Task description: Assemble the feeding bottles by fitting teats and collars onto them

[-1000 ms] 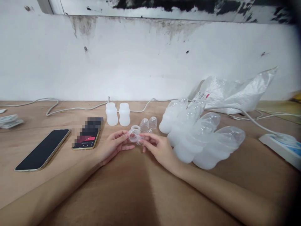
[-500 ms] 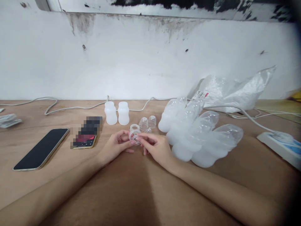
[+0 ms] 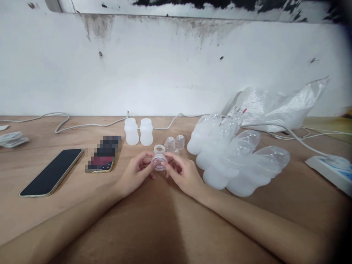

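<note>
Between my two hands is a clear plastic collar ring (image 3: 159,162), like the screw ring of a baby bottle. My left hand (image 3: 138,168) pinches its left side, and my right hand (image 3: 183,170) grips its right side, thumbs toward me. Whether a nipple sits inside the ring I cannot make out. Just beyond it lies another pale ring (image 3: 159,148) on the table. Clear dome caps (image 3: 170,143) stand a little behind my right fingers. Two white frosted bottle bodies (image 3: 146,132) stand upright farther back.
Several frosted bottles (image 3: 244,172) with clear domes lie grouped at the right, a plastic bag (image 3: 277,108) behind them. A power strip (image 3: 327,165) sits far right. Two phones, one dark (image 3: 52,172), lie at the left. A white cable (image 3: 90,125) runs along the wall.
My right fingers have moved from the front of the collar ring to its right side. The ring now faces more upward, held by both hands. The whole view has shifted slightly.
</note>
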A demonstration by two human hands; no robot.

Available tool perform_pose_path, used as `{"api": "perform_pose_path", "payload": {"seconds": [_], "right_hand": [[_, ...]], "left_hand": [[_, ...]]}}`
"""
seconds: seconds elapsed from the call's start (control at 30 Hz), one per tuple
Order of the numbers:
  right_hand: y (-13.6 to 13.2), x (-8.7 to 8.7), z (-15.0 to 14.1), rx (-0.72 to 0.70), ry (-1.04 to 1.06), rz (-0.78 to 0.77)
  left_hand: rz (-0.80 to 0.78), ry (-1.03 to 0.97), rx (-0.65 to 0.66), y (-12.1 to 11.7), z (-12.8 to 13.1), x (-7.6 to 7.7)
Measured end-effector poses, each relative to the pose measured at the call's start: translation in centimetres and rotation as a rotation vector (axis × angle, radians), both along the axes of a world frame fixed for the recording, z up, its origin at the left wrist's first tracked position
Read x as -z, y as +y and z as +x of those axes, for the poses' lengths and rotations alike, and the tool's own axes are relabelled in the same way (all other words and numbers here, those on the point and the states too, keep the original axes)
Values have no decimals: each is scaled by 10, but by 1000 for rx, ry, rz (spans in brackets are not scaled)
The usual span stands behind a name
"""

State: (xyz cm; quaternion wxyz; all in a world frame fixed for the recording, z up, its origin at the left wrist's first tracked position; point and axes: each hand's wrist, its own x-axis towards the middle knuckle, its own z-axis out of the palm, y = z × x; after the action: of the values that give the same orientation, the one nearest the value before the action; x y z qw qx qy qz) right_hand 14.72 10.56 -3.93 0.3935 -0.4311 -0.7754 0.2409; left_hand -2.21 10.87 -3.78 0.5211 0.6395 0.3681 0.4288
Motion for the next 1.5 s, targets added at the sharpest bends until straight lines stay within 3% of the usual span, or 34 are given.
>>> {"api": "perform_pose_path", "payload": {"seconds": [0.13, 0.37, 0.5, 0.8, 1.0, 1.3, 1.5], "right_hand": [[4, 1, -3, 40, 35, -19], [10, 4, -9, 44, 221, -247], [7, 4, -9, 60, 196, -184], [8, 12, -6, 85, 152, -106], [5, 7, -9, 80, 120, -66], [-1, -3, -15, 38, 116, -72], [-2, -3, -18, 55, 187, -107]], "left_hand": [[29, 34, -52, 3, 3, 0], [20, 74, -151, 7, 5, 0], [16, 85, -205, 5, 6, 1], [56, 42, -209, 1, 7, 5], [49, 98, -194, -1, 8, 3], [42, 96, -161, -1, 7, 5], [64, 65, -207, 0, 7, 6]]}}
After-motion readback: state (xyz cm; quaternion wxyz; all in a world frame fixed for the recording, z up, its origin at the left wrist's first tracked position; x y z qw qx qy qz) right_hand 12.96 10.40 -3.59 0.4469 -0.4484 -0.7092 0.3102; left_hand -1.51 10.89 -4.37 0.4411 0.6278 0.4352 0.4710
